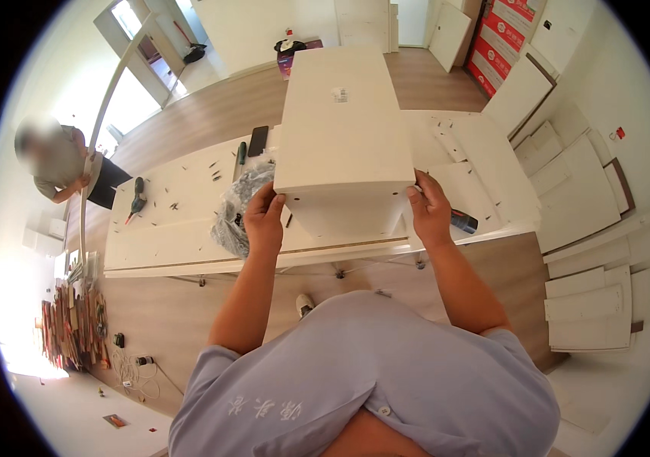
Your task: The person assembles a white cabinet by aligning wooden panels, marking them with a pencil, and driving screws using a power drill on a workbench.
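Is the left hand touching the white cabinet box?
Touching: the head view shows the left hand gripping the white cabinet box at its near left corner.

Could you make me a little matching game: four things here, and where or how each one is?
1. White box
2. Plastic bag
3. Phone-like slab
4. Green-black power tool

A. Near the table's left end
B. Crumpled, beside the left hand
C. Held between left hand and right hand
D. Black, near the table's far edge

Pairs: 1-C; 2-B; 3-D; 4-A
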Action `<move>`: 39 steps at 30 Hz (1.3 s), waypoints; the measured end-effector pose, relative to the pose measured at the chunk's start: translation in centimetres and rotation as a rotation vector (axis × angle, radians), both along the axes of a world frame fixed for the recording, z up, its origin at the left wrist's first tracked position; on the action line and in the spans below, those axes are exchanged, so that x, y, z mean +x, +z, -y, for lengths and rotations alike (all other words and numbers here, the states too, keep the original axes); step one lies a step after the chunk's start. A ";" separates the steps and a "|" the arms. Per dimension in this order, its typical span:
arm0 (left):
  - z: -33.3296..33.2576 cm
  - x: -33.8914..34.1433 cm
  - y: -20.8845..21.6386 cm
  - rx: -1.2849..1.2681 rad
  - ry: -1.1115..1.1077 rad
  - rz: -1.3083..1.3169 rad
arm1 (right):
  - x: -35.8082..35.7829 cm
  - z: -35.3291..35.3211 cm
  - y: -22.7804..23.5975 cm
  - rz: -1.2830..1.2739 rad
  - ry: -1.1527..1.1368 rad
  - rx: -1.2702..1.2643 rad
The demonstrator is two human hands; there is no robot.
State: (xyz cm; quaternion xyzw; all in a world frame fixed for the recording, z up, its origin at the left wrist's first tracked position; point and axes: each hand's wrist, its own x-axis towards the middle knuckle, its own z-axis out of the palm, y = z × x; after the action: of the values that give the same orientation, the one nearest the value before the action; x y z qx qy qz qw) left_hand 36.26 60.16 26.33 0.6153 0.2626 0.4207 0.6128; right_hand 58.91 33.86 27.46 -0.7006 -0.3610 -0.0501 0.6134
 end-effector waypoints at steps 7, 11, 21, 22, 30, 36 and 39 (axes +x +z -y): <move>1.2 0.2 -0.2 -0.019 0.181 -0.033 | -0.2 -0.3 0.0 0.073 -0.079 0.018; 1.8 0.5 1.3 -0.029 0.239 -0.123 | 0.0 -0.2 0.0 0.115 -0.082 0.034; 1.3 -0.2 1.4 0.206 0.246 -0.234 | -1.0 -0.3 0.1 0.152 -0.154 0.011; 0.8 -0.3 0.6 0.230 0.228 -0.206 | -0.9 -0.5 -0.2 0.193 -0.164 0.035; 0.8 -0.1 0.3 0.103 0.122 -0.203 | -1.5 3.4 -3.8 0.057 -0.029 -0.285; -1.9 0.4 0.7 0.022 -0.101 -0.165 | -4.9 12.0 -16.7 -0.012 0.248 -0.874; -1.6 1.9 0.8 -0.254 -0.089 -0.047 | -7.3 15.1 -20.3 -0.135 0.325 -1.050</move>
State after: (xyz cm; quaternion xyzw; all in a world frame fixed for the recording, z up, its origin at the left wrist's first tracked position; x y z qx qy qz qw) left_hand 38.14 61.77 27.16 0.5534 0.3006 0.3421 0.6973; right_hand 51.64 18.74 7.14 -0.8493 -0.4009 0.2768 0.2035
